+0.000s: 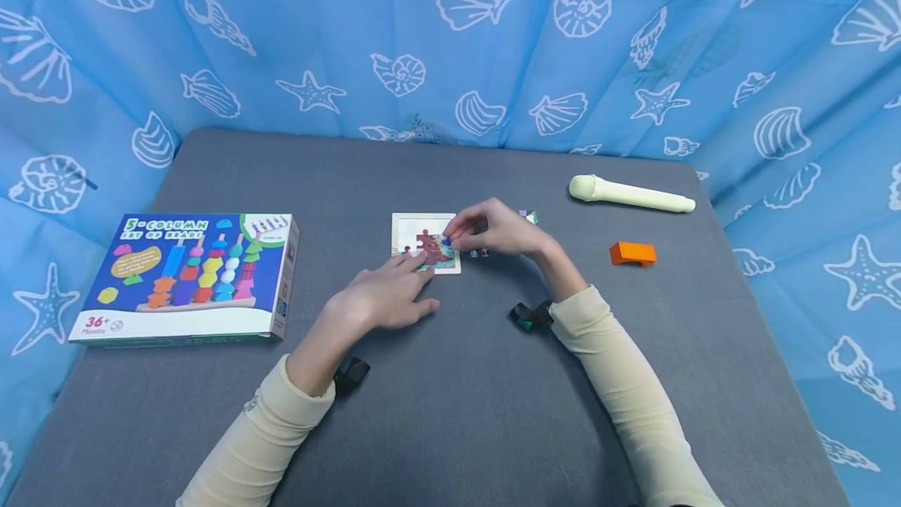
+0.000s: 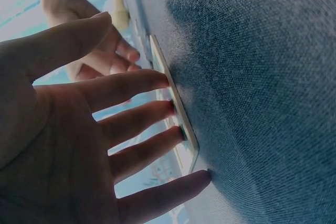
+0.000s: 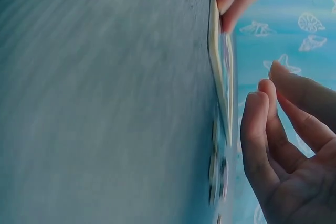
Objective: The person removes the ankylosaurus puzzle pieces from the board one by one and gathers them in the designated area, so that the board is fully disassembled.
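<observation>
From here, I see the puzzle board (image 1: 422, 216) lying flat on the surface (image 1: 450, 397), roughly square, its edges near nine-to-three, with no strong long axis. For the person, it sits at one o'clock from the left hand (image 1: 387, 292), whose fingers are straight and spread, tips resting on it. From the right hand (image 1: 498, 229), it's just under nine o'clock; those fingertips bunch together over its right part, nearest the blue patch (image 1: 446, 241). Whether they pinch anything, I can't tell. Loose pieces (image 1: 529, 216) lie beyond, toward three o'clock.
</observation>
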### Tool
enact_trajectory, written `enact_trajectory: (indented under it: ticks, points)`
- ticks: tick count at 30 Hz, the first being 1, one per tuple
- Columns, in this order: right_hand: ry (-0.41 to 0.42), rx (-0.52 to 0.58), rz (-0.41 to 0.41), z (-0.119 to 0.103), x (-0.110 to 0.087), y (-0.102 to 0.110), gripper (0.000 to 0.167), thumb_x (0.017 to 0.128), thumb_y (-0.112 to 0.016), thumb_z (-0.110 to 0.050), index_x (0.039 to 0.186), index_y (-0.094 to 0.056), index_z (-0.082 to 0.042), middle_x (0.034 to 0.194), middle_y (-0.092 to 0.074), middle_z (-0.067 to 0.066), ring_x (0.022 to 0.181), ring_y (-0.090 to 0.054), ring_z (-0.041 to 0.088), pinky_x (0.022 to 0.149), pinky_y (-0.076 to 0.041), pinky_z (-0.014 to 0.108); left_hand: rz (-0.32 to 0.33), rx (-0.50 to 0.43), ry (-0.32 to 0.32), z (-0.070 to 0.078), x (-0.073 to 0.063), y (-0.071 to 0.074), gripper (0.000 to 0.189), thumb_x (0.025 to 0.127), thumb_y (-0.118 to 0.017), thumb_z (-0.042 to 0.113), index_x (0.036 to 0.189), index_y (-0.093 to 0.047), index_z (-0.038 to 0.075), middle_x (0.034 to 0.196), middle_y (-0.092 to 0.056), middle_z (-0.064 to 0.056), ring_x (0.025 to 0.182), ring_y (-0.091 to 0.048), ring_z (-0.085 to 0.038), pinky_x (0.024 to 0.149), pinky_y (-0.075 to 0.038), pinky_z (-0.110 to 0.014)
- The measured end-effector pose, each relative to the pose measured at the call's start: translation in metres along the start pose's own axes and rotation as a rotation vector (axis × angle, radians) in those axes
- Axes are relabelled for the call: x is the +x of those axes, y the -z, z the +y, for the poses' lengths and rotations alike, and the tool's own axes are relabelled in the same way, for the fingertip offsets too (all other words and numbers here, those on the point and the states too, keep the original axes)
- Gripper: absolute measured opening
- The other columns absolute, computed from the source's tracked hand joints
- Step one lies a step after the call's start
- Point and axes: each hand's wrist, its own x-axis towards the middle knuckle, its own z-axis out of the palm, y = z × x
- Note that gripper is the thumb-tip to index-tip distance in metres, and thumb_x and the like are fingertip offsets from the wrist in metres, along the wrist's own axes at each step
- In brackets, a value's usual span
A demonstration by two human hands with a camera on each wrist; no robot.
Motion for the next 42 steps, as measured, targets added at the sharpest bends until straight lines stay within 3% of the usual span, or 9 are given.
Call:
enact_trajectory:
  ticks: [7, 16, 21, 32, 42]
  points:
    - [0.019, 0.024, -0.034, -0.011, 0.021, -0.015, 0.020, 0.102, -0.072, -0.002, 0.121, -0.078, 0.004, 0.109, -0.081, 0.018, 0.092, -0.074, 0.013, 0.084, -0.060, 0.023, 0.001, 0.004, -0.009, -0.001, 0.000, 0.000, 0.067, 0.114, -0.051, 0.047, 0.172, -0.035, 0.017, 0.185, -0.014, -0.004, 0.173, -0.012, -0.032, 0.126, -0.031, -0.077]
    - [-0.077, -0.163, 0.051, -0.016, 0.037, -0.022, 0.018, 0.100, -0.078, -0.010, 0.115, -0.080, -0.001, 0.095, -0.077, 0.009, 0.086, -0.070, 0.012, 0.078, -0.055, 0.022, 0.000, 0.011, -0.013, -0.001, 0.000, 0.000, 0.067, 0.114, -0.050, 0.048, 0.172, -0.035, 0.018, 0.185, -0.015, -0.003, 0.173, -0.014, -0.032, 0.125, -0.034, -0.076]
    - [-0.108, -0.206, 0.059, -0.017, 0.041, -0.022, 0.015, 0.098, -0.079, -0.011, 0.111, -0.081, -0.003, 0.090, -0.075, 0.006, 0.079, -0.064, 0.009, 0.073, -0.052, 0.021, -0.002, 0.008, -0.010, -0.001, -0.001, 0.000, 0.068, 0.114, -0.050, 0.048, 0.172, -0.034, 0.017, 0.185, -0.015, -0.004, 0.173, -0.013, -0.032, 0.125, -0.032, -0.077]
    - [-0.143, -0.201, 0.048, -0.019, 0.046, -0.024, 0.016, 0.097, -0.082, -0.016, 0.107, -0.077, -0.004, 0.095, -0.074, 0.007, 0.081, -0.064, 0.012, 0.073, -0.053, 0.022, -0.022, 0.006, -0.011, -0.002, 0.000, 0.000, 0.069, 0.114, -0.050, 0.048, 0.173, -0.032, 0.017, 0.186, -0.010, -0.002, 0.174, -0.009, -0.028, 0.126, -0.030, -0.077]
    - [-0.061, -0.091, 0.079, -0.018, 0.038, -0.026, 0.016, 0.097, -0.078, -0.003, 0.112, -0.073, 0.000, 0.098, -0.075, 0.012, 0.090, -0.072, 0.016, 0.084, -0.061, 0.025, -0.033, 0.010, -0.004, -0.001, 0.000, 0.001, 0.069, 0.114, -0.050, 0.047, 0.173, -0.031, 0.017, 0.186, -0.012, -0.004, 0.174, -0.009, -0.028, 0.127, -0.031, -0.076]
